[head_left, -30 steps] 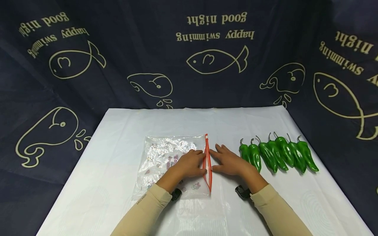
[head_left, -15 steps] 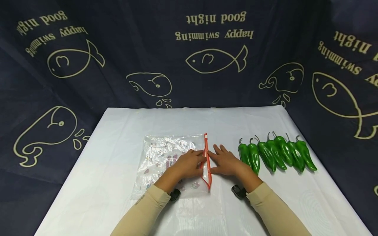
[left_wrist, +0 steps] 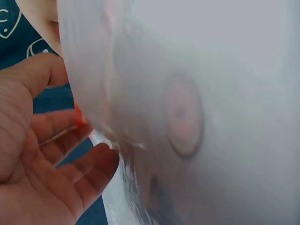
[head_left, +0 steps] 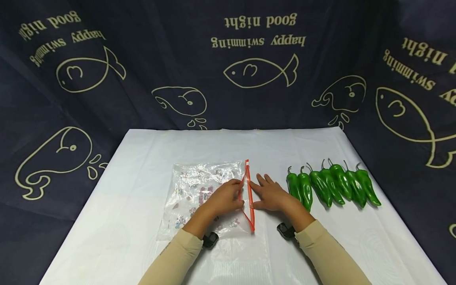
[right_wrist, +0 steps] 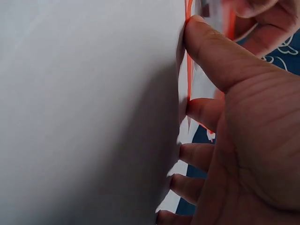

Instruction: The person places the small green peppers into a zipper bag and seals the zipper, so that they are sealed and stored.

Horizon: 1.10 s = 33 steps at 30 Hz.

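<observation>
A clear printed zip bag point(head_left: 192, 198) with a red zip edge lies flat on the white table, its mouth facing right. The fingers of my left hand point(head_left: 226, 198) touch the upper red lip of the mouth, thumb and forefinger spread along it; in the left wrist view my left hand point(left_wrist: 47, 154) has its fingers loosely bent at the lip. My right hand point(head_left: 272, 196) presses the lower red lip to the table with spread, straight fingers. In the right wrist view, the thumb and fingertips of my right hand point(right_wrist: 253, 122) meet the table along that edge. A gap shows between the lips.
Several green peppers point(head_left: 335, 184) lie in a row, stems away from me, right of my right hand. The table point(head_left: 107, 221) ends at the far side before a dark blue cloth point(head_left: 185, 51) printed with fish and whales.
My left hand has shifted slightly left with the upper lip, and the gap at the bag's mouth has widened. My right hand has moved slightly left and stays at the lower lip.
</observation>
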{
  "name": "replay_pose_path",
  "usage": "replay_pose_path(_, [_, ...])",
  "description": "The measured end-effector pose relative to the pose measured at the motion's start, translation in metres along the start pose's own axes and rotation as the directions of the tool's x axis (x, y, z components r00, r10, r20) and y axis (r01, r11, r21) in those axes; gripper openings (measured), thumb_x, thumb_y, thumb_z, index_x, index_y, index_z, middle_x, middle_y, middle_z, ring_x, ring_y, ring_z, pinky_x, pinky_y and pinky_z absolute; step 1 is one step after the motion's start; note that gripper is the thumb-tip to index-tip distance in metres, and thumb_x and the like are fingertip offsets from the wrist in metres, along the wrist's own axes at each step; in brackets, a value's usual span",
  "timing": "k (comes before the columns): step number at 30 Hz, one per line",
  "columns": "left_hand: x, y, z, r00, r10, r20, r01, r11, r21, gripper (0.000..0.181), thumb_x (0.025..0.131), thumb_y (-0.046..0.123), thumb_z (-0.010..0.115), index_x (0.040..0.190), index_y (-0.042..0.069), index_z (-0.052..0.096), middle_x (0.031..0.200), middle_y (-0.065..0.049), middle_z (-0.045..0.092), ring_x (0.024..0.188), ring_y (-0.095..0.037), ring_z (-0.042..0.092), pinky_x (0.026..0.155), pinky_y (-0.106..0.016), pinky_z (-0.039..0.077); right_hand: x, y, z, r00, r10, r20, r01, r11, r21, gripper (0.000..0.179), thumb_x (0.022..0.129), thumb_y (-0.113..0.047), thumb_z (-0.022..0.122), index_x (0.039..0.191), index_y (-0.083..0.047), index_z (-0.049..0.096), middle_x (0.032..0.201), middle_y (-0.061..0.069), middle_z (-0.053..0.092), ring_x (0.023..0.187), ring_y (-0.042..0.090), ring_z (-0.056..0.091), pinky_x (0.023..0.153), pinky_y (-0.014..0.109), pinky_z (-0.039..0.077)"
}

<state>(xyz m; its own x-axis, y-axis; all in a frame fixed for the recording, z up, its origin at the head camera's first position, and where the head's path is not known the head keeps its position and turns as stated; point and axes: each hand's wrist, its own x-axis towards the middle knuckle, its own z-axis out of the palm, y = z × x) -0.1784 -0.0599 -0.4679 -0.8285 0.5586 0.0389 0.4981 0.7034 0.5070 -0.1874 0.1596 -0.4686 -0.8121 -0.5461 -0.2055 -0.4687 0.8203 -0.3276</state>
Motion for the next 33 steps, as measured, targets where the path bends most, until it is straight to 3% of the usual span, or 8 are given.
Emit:
replay_pose_path(4, [-0.003, 0.004, -0.001, 0.993, -0.053, -0.105, 0.046, 0.996, -0.073, 0.062, 0.083, 0.02, 0.07, 0.138, -0.004, 0.055, 0.14, -0.012, 0.053, 0.129, -0.03, 0.049, 0.105, -0.042, 0.041, 0.001, 0.0, 0.0, 1.0, 0.003, -0.001, -0.003, 1.0, -0.005, 0.083, 0.088, -0.047, 0.069, 0.154, -0.009, 0.036, 0.158, 0.029, 0.021, 0.143, 0.053, 0.015, 0.102, 0.072, 0.028])
replay_pose_path(9, [-0.007, 0.009, -0.005, 0.967, -0.146, -0.21, 0.11, 0.979, -0.173, 0.064, 0.077, 0.011, 0.068, 0.138, -0.003, 0.056, 0.14, -0.012, 0.053, 0.127, -0.032, 0.049, 0.1, -0.044, 0.044, 0.004, 0.001, 0.001, 1.0, 0.005, 0.0, -0.005, 1.0, -0.019, 0.082, 0.088, -0.046, 0.07, 0.154, -0.009, 0.038, 0.157, 0.029, 0.022, 0.143, 0.052, 0.016, 0.102, 0.072, 0.029])
replay_pose_path(13, [-0.011, 0.009, -0.009, 0.943, -0.224, -0.245, 0.143, 0.94, -0.308, 0.064, 0.076, 0.004, 0.065, 0.138, -0.004, 0.054, 0.139, -0.013, 0.053, 0.114, -0.03, 0.057, 0.089, -0.043, 0.05, 0.005, 0.0, 0.001, 1.0, 0.006, -0.002, -0.006, 1.0, -0.025, 0.082, 0.088, -0.046, 0.071, 0.153, -0.008, 0.039, 0.157, 0.03, 0.023, 0.142, 0.053, 0.017, 0.101, 0.072, 0.03])
replay_pose_path(20, [-0.021, 0.005, -0.013, 0.874, -0.414, -0.255, 0.208, 0.792, -0.574, 0.06, 0.078, -0.003, 0.061, 0.138, -0.004, 0.055, 0.139, -0.011, 0.052, 0.11, -0.029, 0.057, 0.082, -0.039, 0.051, 0.005, -0.003, -0.002, 1.0, 0.008, 0.003, -0.008, 1.0, -0.015, 0.082, 0.088, -0.045, 0.071, 0.153, -0.007, 0.039, 0.157, 0.029, 0.023, 0.143, 0.052, 0.017, 0.102, 0.071, 0.029])
replay_pose_path(25, [-0.024, 0.001, -0.011, 0.85, -0.451, -0.272, 0.157, 0.711, -0.685, 0.059, 0.078, -0.006, 0.058, 0.137, -0.001, 0.057, 0.141, -0.01, 0.052, 0.109, -0.029, 0.057, 0.078, -0.032, 0.051, 0.005, -0.003, -0.001, 1.0, 0.014, 0.007, -0.014, 1.0, -0.011, 0.082, 0.088, -0.044, 0.071, 0.153, -0.007, 0.038, 0.157, 0.029, 0.023, 0.143, 0.052, 0.017, 0.102, 0.072, 0.028])
replay_pose_path(26, [-0.025, 0.001, -0.01, 0.85, -0.45, -0.274, 0.126, 0.679, -0.724, 0.059, 0.078, -0.008, 0.057, 0.137, -0.002, 0.057, 0.141, -0.011, 0.052, 0.107, -0.028, 0.057, 0.076, -0.029, 0.051, 0.004, -0.003, -0.001, 1.0, 0.016, 0.008, -0.016, 1.0, -0.012, 0.082, 0.088, -0.044, 0.071, 0.153, -0.007, 0.038, 0.157, 0.029, 0.023, 0.143, 0.052, 0.017, 0.102, 0.072, 0.028])
replay_pose_path(31, [-0.027, 0.005, -0.012, 0.837, -0.489, -0.244, 0.005, 0.454, -0.891, 0.057, 0.078, -0.014, 0.051, 0.135, -0.005, 0.058, 0.14, -0.017, 0.052, 0.096, -0.023, 0.054, 0.067, -0.018, 0.048, 0.002, -0.002, 0.0, 1.0, 0.019, 0.005, -0.019, 1.0, -0.014, 0.082, 0.087, -0.044, 0.072, 0.153, -0.007, 0.039, 0.157, 0.03, 0.023, 0.142, 0.053, 0.017, 0.102, 0.072, 0.028])
replay_pose_path(33, [-0.029, 0.004, -0.01, 0.829, -0.51, -0.232, -0.007, 0.404, -0.915, 0.056, 0.079, -0.014, 0.051, 0.134, -0.004, 0.058, 0.138, -0.018, 0.052, 0.093, -0.02, 0.053, 0.067, -0.018, 0.047, 0.002, -0.003, 0.0, 1.0, 0.015, 0.001, -0.015, 1.0, -0.012, 0.082, 0.087, -0.044, 0.072, 0.152, -0.007, 0.04, 0.156, 0.03, 0.024, 0.142, 0.054, 0.018, 0.101, 0.073, 0.029])
